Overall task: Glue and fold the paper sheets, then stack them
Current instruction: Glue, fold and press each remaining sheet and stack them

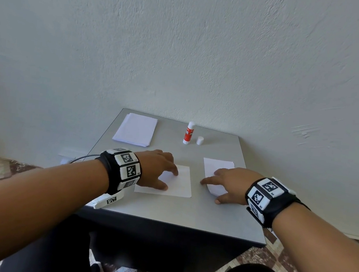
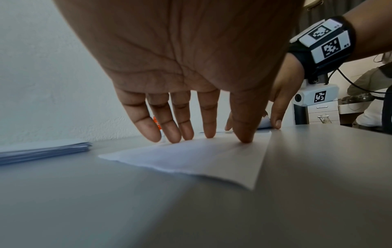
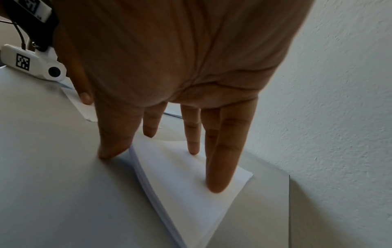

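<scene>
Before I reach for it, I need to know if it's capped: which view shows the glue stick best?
Head view: the glue stick stands upright and whole, its white cap off beside it. Left wrist view shows only an orange sliver between fingers. Right wrist view doesn't show it.

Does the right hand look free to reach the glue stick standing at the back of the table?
Probably yes. The glue stick stands upright and uncapped, with only bare table between it and the right hand, whose straight fingers rest on the folded pile and hold nothing.
</scene>
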